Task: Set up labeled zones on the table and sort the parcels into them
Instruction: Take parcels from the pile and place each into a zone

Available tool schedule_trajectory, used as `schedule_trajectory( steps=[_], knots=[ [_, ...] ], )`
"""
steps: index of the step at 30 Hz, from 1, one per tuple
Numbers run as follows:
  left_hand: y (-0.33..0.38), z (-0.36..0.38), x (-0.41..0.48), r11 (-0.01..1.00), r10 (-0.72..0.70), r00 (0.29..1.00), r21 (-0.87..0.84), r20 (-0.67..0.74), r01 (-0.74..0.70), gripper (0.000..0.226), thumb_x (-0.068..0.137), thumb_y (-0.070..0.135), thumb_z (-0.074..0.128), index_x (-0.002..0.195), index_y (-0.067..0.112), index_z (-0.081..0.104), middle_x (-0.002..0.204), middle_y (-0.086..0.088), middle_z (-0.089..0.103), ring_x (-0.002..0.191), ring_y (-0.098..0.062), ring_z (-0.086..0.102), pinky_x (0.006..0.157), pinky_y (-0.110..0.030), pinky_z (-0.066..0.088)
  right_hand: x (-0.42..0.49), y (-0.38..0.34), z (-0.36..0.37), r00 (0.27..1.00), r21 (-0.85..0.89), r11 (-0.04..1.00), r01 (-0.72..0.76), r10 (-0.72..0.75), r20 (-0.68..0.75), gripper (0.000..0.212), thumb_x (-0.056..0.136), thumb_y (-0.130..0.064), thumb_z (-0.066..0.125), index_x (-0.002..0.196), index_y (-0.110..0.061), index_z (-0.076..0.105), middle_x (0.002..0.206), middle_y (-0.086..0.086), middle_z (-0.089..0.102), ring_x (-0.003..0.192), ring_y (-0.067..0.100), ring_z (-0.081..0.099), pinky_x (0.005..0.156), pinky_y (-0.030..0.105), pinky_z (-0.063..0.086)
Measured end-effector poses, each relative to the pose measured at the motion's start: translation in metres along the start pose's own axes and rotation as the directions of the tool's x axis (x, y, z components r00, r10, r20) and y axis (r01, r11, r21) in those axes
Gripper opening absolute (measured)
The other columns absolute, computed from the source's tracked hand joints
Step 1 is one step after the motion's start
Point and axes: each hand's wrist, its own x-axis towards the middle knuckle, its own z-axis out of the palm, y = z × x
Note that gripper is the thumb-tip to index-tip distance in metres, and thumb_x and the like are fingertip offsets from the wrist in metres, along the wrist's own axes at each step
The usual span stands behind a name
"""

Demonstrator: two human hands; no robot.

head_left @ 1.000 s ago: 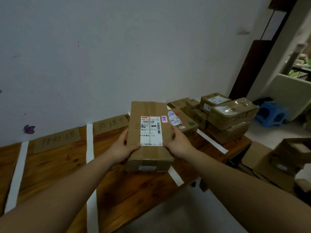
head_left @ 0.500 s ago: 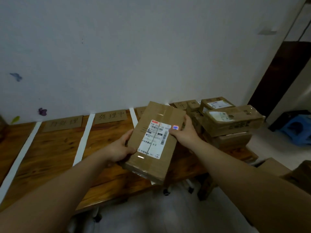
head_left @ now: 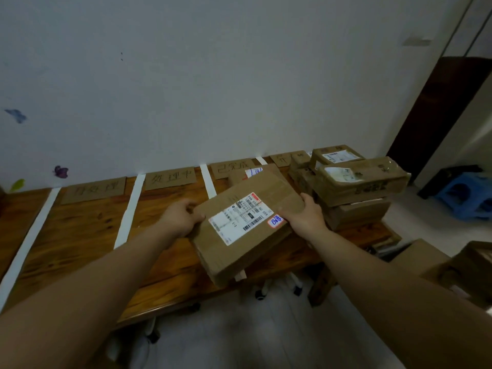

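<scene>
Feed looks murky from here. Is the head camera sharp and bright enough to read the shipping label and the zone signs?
Head view: dim, bluish room light with no hard shadows; wide-angle bending at the edges; the held parcel is fairly sharp, its shipping label readable only in the largest digits; the cardboard zone signs are faint, low-contrast handwriting; glare on the taped top box of the stack.

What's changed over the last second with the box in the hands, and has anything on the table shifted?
The parcel has been turned clockwise: its shipping label, upright a second ago, now runs diagonally. The left hand and right hand still hold it by opposite sides over the table. The camera view has panned left. The stack of parcels on the right, the cardboard zone signs and the white tape strips are where they were.
</scene>
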Motion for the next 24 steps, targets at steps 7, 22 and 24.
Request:
schedule_trajectory(
  steps=[7, 22, 24],
  knots=[
    [0.006, 0.056, 0.016, 0.944, -0.178, 0.966, -0.309, -0.188, 0.114, 0.072, 0.077, 0.009, 0.073, 0.134, 0.019, 0.03, 0.133, -0.015, 0.044, 0.115, -0.033, 0.05, 0.093, -0.044, 0.048, 0.024, 0.051, -0.023, 0.993, -0.188, 0.979, -0.073, 0.09, 0.081, 0.088, 0.079, -0.053, 0.07, 0.147, -0.019, 0.026, 0.144, 0.015, 0.034, 0.127, 0.033, 0.041, 0.101, 0.041, 0.037],
    [-0.002, 0.209, 0.03, 0.997, -0.066, 0.993, 0.042, -0.097, 0.07, 0.061, 0.081, 0.015, 0.071, 0.135, 0.015, 0.042, 0.141, -0.006, 0.037, 0.127, -0.027, 0.042, 0.096, -0.035, 0.046, 0.103, 0.163, -0.069, 0.929, -0.352, 0.933, 0.078, 0.059, 0.364, 0.078, 0.09, -0.05, 0.057, 0.151, -0.029, 0.014, 0.149, 0.01, 0.018, 0.13, 0.03, 0.039, 0.105, 0.037, 0.035],
    [-0.004, 0.212, 0.035, 0.995, -0.043, 0.999, 0.089, -0.028, 0.045, 0.075, 0.077, 0.019, 0.075, 0.141, 0.016, 0.036, 0.146, -0.003, 0.031, 0.131, -0.025, 0.037, 0.1, -0.036, 0.043, 0.108, 0.166, -0.068, 0.929, -0.345, 0.933, 0.103, 0.034, 0.37, 0.076, 0.092, -0.048, 0.056, 0.151, -0.029, 0.014, 0.146, 0.01, 0.019, 0.128, 0.029, 0.041, 0.104, 0.035, 0.037]
  ],
)
